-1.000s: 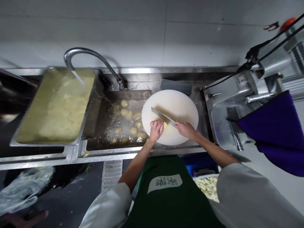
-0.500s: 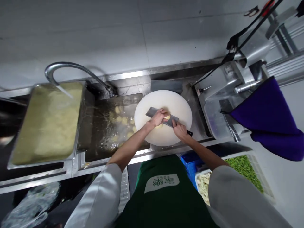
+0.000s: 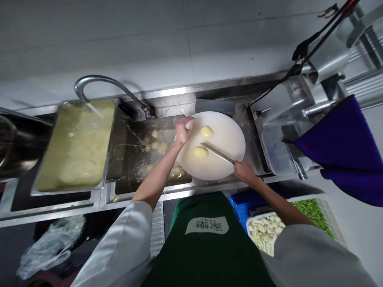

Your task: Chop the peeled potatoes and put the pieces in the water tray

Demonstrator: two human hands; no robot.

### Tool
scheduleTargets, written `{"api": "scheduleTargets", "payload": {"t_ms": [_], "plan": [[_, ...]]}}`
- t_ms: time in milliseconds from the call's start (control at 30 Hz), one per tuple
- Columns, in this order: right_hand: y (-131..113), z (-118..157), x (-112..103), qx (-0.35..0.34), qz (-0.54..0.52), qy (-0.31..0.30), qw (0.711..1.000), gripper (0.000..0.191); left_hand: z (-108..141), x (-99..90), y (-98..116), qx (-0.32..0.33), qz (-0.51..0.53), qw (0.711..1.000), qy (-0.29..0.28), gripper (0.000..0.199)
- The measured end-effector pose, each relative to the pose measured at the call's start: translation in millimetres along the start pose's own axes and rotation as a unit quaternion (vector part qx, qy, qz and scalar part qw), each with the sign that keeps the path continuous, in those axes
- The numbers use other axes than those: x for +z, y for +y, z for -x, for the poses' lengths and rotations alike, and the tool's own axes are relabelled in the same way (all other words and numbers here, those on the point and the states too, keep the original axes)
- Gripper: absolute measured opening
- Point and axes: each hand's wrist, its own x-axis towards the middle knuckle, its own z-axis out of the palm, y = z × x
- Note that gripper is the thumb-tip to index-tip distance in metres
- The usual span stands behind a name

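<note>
**Cleaver (image 3: pixel 217 153) tip btwn 2 peeled potatoes (image 3: pixel 206 132) on round white cutting board (image 3: pixel 229 137); L hand (image 3: pixel 183 130) at board's L edge**

Far L: dark metal pot (image 3: pixel 20 147), partly out of frame. Next, deep steel pan (image 3: pixel 68 191) full of cloudy yellowish water; gooseneck faucet (image 3: pixel 104 78) arches over it, stream running in. Under the counter on that side, clear plastic bag (image 3: pixel 54 243).

Then sink basin (image 3: pixel 127 175), wet, w/ several pale yellow potatoes (image 3: pixel 162 147) lying in it, some hidden behind the L forearm.

L hand is over the board's L rim, nr the sink, fingers curled; smth pale shows btwn thumb & fingers, but can't tell if it's held or just board behind.

On the board, the 2 potatoes lie apart, one nearer the wall, one nearer the person. Cleaver seen nearly edge-on, slanting from upper L to lower R; can't tell if it touches the nearer potato. R hand (image 3: pixel 244 172) is wrapped tight round the handle, nr board's lower R edge. Gray slab (image 3: pixel 214 105) just behind board.

Below: person's green apron (image 3: pixel 206 251) w/ white logo; to its R, blue crate (image 3: pixel 241 205), white tub w/ pale sliced veg (image 3: pixel 266 231), then chopped greens (image 3: pixel 312 215).

Far R: metal machine (image 3: pixel 281 99), clear plastic bin (image 3: pixel 273 153), hanging purple cloth (image 3: pixel 344 151).
</note>
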Motion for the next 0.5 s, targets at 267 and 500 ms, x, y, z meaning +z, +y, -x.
{"api": "scheduleTargets", "payload": {"t_ms": [267,500], "plan": [[2,-24,-52,-0.117,0.079,0.039,0.989,0.051,28,-33.0,31,0.012,0.015,0.998,0.061,0.039],[-2,-42,-58,-0.139,0.103,0.021,0.985,0.049,38,9.6,4,-0.013,-0.049,0.997,-0.056,0.038]]}}
